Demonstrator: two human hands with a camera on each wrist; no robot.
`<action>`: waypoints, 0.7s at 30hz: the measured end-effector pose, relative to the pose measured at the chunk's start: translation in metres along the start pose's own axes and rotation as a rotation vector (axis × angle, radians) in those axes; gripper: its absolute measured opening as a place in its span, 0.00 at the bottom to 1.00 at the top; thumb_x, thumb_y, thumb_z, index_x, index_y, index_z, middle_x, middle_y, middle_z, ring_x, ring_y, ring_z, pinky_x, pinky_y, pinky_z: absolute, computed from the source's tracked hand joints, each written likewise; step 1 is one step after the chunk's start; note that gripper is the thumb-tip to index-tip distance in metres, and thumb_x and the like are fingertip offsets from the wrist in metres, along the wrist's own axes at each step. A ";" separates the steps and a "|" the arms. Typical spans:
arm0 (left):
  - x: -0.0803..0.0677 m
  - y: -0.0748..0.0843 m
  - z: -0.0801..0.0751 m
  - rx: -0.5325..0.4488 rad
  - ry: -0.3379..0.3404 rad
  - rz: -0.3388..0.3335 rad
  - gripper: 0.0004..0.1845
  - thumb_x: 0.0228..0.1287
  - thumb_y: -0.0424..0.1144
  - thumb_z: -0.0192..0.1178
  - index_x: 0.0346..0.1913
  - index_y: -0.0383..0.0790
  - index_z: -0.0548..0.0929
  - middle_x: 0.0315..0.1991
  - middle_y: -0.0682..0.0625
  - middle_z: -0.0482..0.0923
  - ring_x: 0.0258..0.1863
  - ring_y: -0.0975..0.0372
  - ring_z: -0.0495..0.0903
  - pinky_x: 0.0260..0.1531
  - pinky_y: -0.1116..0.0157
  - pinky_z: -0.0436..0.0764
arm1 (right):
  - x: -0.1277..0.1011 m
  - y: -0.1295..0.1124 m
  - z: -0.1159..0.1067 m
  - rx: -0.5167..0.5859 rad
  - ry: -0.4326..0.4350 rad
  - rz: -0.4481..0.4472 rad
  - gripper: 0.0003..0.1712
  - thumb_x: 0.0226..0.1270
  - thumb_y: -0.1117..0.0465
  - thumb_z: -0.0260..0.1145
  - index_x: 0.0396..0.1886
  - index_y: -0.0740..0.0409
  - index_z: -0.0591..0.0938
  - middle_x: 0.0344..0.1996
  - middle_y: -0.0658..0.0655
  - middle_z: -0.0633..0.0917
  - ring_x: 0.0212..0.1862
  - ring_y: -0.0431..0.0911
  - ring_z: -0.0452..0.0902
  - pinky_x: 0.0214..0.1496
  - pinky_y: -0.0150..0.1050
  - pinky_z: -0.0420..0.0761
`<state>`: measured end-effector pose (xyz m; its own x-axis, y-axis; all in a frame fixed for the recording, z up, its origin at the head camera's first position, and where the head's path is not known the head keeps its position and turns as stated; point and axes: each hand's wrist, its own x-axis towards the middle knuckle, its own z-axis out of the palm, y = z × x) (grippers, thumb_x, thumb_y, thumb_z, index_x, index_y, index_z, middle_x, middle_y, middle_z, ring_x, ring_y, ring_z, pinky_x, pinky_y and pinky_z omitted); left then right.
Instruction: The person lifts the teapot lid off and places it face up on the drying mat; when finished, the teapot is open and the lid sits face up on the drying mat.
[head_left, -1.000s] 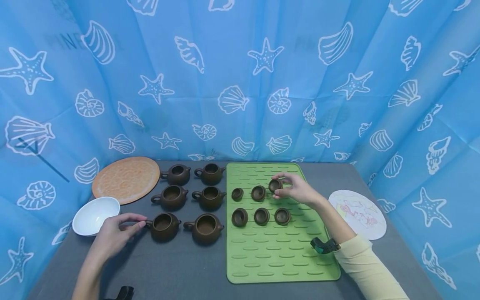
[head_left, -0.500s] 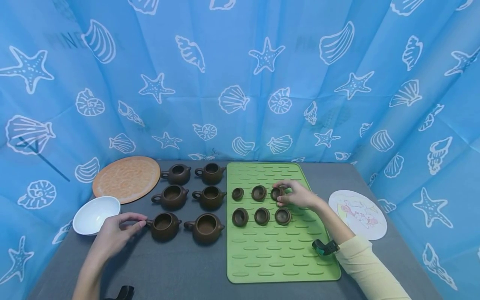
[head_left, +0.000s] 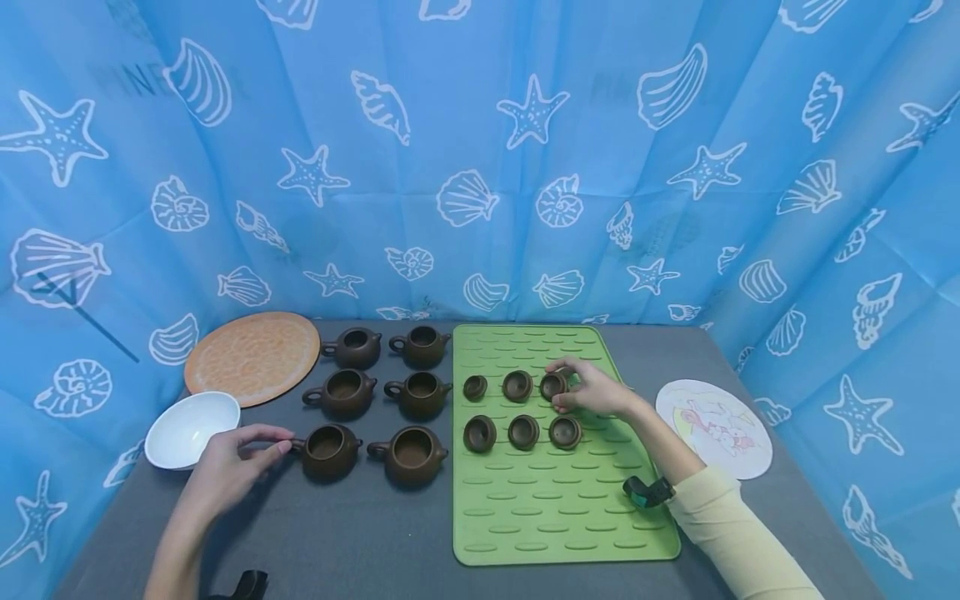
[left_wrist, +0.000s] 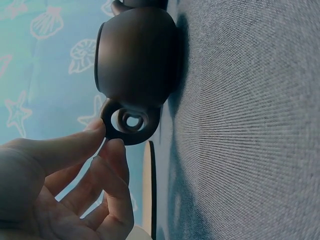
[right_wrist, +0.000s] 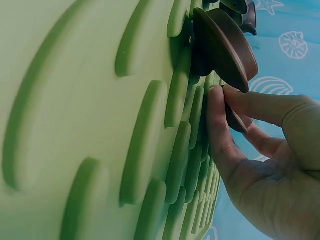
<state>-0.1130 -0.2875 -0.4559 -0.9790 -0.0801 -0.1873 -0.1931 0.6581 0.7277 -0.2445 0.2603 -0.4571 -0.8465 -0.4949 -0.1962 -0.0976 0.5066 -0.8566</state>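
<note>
My left hand pinches the handle of the front-left brown teapot between thumb and forefinger. That teapot has no lid on it and stands on the grey cloth in the left wrist view. Over the green mat, my right hand pinches a small brown teapot lid by its edge, at the right end of the back row of lids. In the right wrist view the fingers partly hide this lid, while another lid stands nearer the camera.
Several more lidless teapots stand in two columns left of the mat. Several lids lie in two rows on it. A white bowl and an orange round mat are at left, a white oval mat at right.
My right hand has brought its lid down and slightly nearer, level with the back row of lids, then stayed almost still. The left hand keeps its place on the teapot handle.
</note>
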 end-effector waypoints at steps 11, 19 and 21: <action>0.002 -0.001 0.001 -0.001 -0.009 -0.003 0.15 0.81 0.38 0.64 0.62 0.36 0.87 0.52 0.39 0.92 0.37 0.60 0.88 0.31 0.67 0.85 | -0.001 0.002 -0.001 -0.047 0.002 0.000 0.35 0.74 0.74 0.68 0.75 0.75 0.67 0.59 0.76 0.73 0.37 0.48 0.88 0.42 0.40 0.94; 0.003 -0.001 0.001 0.007 -0.011 -0.005 0.15 0.80 0.38 0.64 0.62 0.36 0.87 0.51 0.39 0.92 0.36 0.60 0.88 0.30 0.66 0.85 | -0.011 -0.005 -0.004 -0.143 0.017 0.010 0.37 0.75 0.67 0.71 0.77 0.74 0.66 0.61 0.79 0.73 0.37 0.51 0.88 0.42 0.45 0.93; 0.003 -0.002 0.000 0.011 -0.022 -0.009 0.16 0.80 0.39 0.65 0.63 0.36 0.87 0.51 0.40 0.92 0.36 0.60 0.88 0.30 0.66 0.85 | -0.015 -0.008 -0.007 -0.174 0.040 0.009 0.38 0.75 0.64 0.72 0.77 0.73 0.66 0.63 0.80 0.73 0.35 0.52 0.88 0.43 0.45 0.93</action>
<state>-0.1152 -0.2887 -0.4579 -0.9755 -0.0702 -0.2085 -0.2014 0.6658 0.7184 -0.2342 0.2685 -0.4439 -0.8676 -0.4629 -0.1817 -0.1756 0.6270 -0.7589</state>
